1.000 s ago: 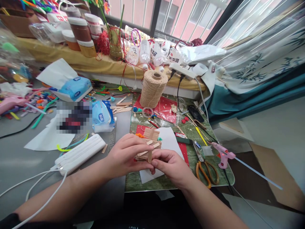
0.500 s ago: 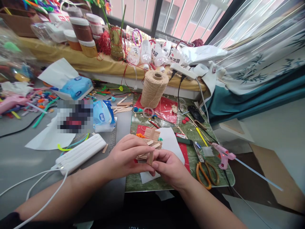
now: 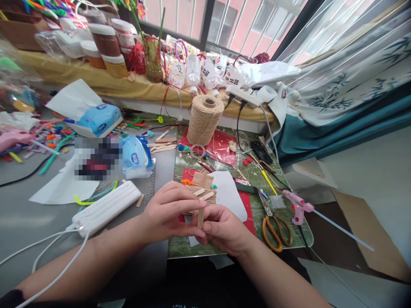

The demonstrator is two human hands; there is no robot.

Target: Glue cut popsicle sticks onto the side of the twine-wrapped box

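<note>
My left hand point(image 3: 167, 211) and my right hand point(image 3: 224, 229) meet over the green cutting mat point(image 3: 282, 252), both closed around a small model of wooden sticks wound with twine point(image 3: 203, 196). One upright wooden stick point(image 3: 201, 217) shows between my thumbs. Under the hands lies a white sheet of paper point(image 3: 229, 194) on red paper.
A big spool of jute twine point(image 3: 204, 119) stands behind the hands. Orange-handled scissors point(image 3: 272, 231) and a pink glue gun point(image 3: 298, 208) lie to the right, near the mat's edge. A white power strip point(image 3: 105, 207) and tissue packs point(image 3: 136, 156) lie to the left; bottles and jars crowd the back shelf.
Both hands with the stick model have drifted slightly toward me and down. The view shifted a little; nothing else moved.
</note>
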